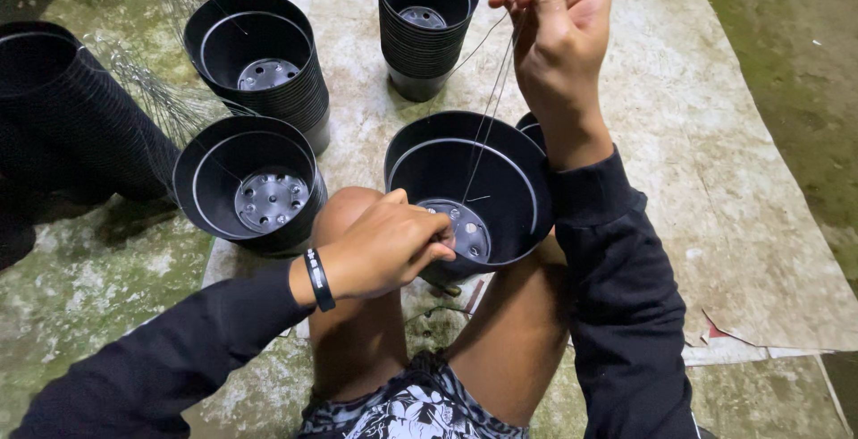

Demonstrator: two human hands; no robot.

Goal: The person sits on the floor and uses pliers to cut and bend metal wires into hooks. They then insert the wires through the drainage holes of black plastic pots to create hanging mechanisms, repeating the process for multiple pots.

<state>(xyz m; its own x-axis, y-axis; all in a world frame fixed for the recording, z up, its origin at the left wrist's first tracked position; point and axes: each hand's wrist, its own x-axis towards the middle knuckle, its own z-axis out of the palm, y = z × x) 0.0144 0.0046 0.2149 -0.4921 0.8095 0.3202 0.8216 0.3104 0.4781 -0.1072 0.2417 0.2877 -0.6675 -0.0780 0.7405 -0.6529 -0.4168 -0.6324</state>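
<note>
Currently: right hand (pixel 554 23) pinching thin wire (pixel 490 108) taut overhead; left hand (pixel 393 247) gripping black pot (pixel 447 166) rim between knees. Risk: wire slipping free, likely from overpulling.

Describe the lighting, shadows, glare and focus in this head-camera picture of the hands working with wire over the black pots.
Head view: light is brightest on the centre mat, dimming toward the dark corners; soft glare rings the rim of the black pot between the knees; the left hand and raised right hand are sharp, the thin wires faint; the wide lens bows the stacked pots at the left edge.
</note>
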